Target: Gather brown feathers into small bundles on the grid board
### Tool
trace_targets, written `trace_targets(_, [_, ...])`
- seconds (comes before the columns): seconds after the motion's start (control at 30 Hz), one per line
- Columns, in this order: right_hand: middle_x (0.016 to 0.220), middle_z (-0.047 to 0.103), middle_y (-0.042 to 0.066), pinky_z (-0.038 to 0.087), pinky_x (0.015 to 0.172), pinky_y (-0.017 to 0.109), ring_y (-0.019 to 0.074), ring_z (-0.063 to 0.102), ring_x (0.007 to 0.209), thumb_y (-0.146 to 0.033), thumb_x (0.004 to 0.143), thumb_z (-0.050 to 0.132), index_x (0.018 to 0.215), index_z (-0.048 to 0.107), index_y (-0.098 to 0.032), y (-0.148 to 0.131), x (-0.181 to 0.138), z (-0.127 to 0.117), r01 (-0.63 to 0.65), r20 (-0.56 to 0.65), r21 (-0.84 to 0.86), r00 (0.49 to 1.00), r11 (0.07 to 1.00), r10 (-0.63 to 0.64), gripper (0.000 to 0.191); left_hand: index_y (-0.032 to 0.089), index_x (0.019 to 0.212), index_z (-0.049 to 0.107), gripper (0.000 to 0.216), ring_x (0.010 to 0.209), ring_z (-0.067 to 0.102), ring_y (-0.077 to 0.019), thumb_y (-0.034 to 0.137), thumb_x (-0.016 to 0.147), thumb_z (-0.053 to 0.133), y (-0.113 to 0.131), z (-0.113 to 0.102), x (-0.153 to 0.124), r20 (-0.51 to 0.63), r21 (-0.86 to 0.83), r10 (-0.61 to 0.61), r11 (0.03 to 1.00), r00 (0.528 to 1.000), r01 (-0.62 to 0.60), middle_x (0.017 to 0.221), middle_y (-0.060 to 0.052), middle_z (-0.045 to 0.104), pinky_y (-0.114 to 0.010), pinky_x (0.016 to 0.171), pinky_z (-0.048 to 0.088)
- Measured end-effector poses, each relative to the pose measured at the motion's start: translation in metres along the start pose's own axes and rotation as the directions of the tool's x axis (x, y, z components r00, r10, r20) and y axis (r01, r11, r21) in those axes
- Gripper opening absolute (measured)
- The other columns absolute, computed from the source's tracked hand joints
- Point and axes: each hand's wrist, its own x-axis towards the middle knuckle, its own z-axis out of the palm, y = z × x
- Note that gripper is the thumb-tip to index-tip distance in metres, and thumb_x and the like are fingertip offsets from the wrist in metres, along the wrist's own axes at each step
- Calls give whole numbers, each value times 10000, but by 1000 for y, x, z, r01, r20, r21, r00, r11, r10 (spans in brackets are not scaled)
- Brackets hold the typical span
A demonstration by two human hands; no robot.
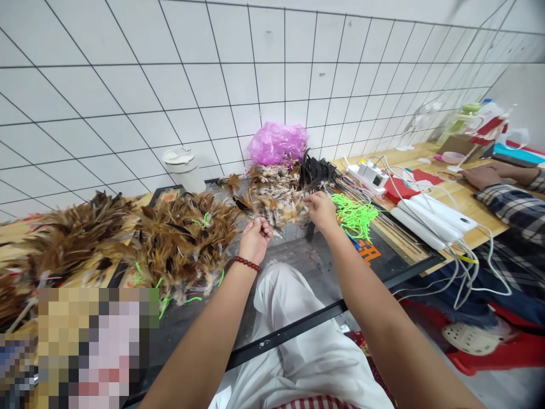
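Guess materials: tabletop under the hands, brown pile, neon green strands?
Tabletop: clear glass, glossy; white trousers show through it, in a black, probably metal frame.
Brown pile: real-looking feathers, matte brown with pale downy bases.
Green strands: thin neon cord, likely plastic or nylon; too fine to tell which.

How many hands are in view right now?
3: the left hand beside the brown feathers, the right hand at the loose feather pile near the green cords, and a co-worker's hand on the wooden table, far right. Others may be hidden.
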Motion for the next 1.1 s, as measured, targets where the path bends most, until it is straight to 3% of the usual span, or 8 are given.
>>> trace_targets(0.1, [921,631,69,404,793,322,205,568,892,-294,841,538,918,703,-210,-20,-5,8,-33,70,-32,997,999,35,200,146,761,570,161,542,479,-56,255,768,689,0,0,0,-2,-7,1,1000,1000,-1,635,18,525,-191,545,412])
trace_targets(0.23, [983,608,92,370,840,377,261,527,986,-542,791,569,910,674,-205,-42,-9,23,-177,61,-178,980,968,190,372,134,750,571,165,536,480,-63,246,760,693,-1,1,0,-6,9,4,1000,1000,-4,628,13,523,-198,539,415])
trace_targets(0.37, [1007,606,80,342,826,370,257,515,997,-462,828,551,891,679,-225,-39,-8,31,-147,130,-187,976,971,173,277,130,745,579,162,535,480,-69,244,756,694,-2,3,-1,0,40,16,999,1000,-16,616,9,521,-203,534,417])
trace_targets(0.5, [1011,635,73,323,801,338,228,528,973,-313,893,467,926,656,-210,-33,-8,25,-53,76,-103,995,993,61,218,125,746,593,168,540,491,-73,253,745,703,-3,4,-2,8,69,29,997,1000,-30,614,4,529,-207,529,418])
trace_targets(0.57, [1017,649,77,312,817,330,215,532,965,-270,908,443,963,633,-191,-36,-11,19,68,47,-83,997,994,-64,213,126,743,591,185,540,500,-71,261,730,716,-4,5,-3,1,68,45,997,999,-45,617,5,538,-206,533,422])
trace_targets(0.73, [911,676,59,255,891,350,195,520,879,-175,908,413,985,618,-189,-49,-17,10,449,176,-157,889,880,-422,220,126,723,582,220,534,529,-66,305,721,710,-6,6,-1,-124,182,222,963,967,-198,655,-10,604,-200,539,439])
trace_targets(0.9, [898,659,77,248,852,364,207,493,864,-157,885,433,973,618,-182,-56,-17,9,569,304,-233,813,788,-497,207,135,740,627,210,533,552,-89,338,722,674,-10,-3,7,-159,511,432,805,887,-301,745,-38,662,-194,458,411])
trace_targets(1.1, [905,646,99,271,872,388,231,500,900,-216,916,401,964,628,-164,-64,-18,6,594,311,-219,795,774,-522,238,132,620,649,132,528,531,-109,244,677,690,-12,-6,5,-32,680,291,707,956,-193,604,-32,635,-195,459,395])
